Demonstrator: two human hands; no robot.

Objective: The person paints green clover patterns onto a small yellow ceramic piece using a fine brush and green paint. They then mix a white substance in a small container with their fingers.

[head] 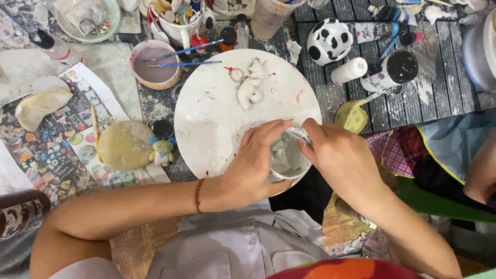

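Head view. Both hands work at the near edge of a round white board [206, 124], over the lap. Left hand [253, 165] is wrapped round a small cup [287, 157], thumb and fingers curled against its wall, so the grip is closed on the cup. Right hand [343, 157] comes in from the other side; fingertips pressed together at the cup's rim, pinching something pale there. What exactly is pinched cannot be told. Cup holds a grey, cloudy residue. It sits at the board's rim, partly past it.

On the board, farther off: a white unpainted figure [251, 85] with a key ring, and red paint flecks. Beyond the board, a bowl [155, 64] of murky water with two brushes [183, 57] laid across it. To the left, a small blue-and-yellow figure [162, 151] beside a tan disc [124, 144].

Risks, as judged:
- Cup is held off the board's edge above clothing; a tilt or a slip of the left hand would likely drop the grey contents on the lap.
- A hard pull by the right fingertips against the rim could jerk the cup loose.
- The left forearm lies close to the blue-and-yellow figure; a sweep could knock it.
- The brushes rest loosely across the bowl; a jolt to the table might roll them off.
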